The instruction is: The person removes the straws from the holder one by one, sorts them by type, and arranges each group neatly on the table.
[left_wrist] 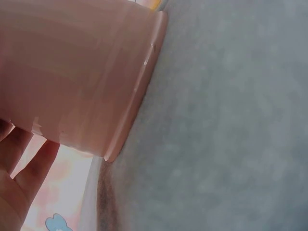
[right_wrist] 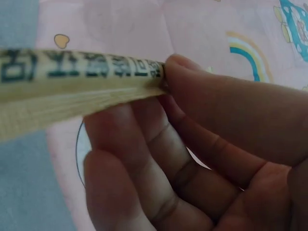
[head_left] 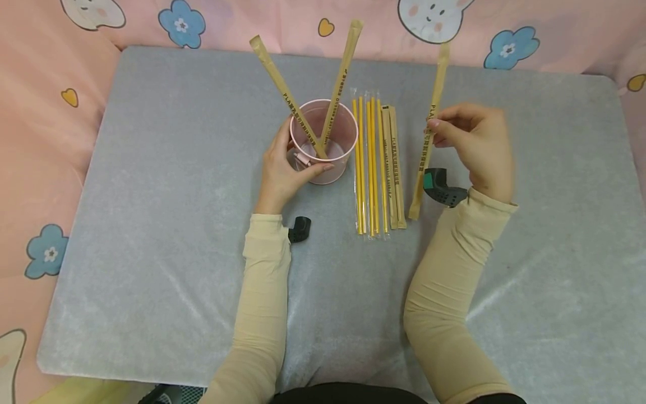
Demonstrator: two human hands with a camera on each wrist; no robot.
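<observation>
My left hand [head_left: 280, 175] grips a pink cup [head_left: 323, 175] around its side, thumb at the front and fingers behind. Two paper-wrapped straws [head_left: 275, 73] lean in the cup, crossing near its bottom and spreading apart above the rim. In the left wrist view the cup [left_wrist: 72, 72] stands with its base on the grey cloth. Between thumb and fingertips my right hand [head_left: 476, 140] pinches another paper-wrapped straw [head_left: 420, 185] near its middle, held nearly upright right of the cup. Dark printing shows on that wrapper [right_wrist: 82, 72] in the right wrist view.
Several yellow straws in clear wrappers [head_left: 372, 168] lie side by side right of the cup. Beside them are two more paper-wrapped straws [head_left: 396, 174]. The grey table [head_left: 166, 224] is bordered by a pink patterned cloth [head_left: 282, 22] at the back and left.
</observation>
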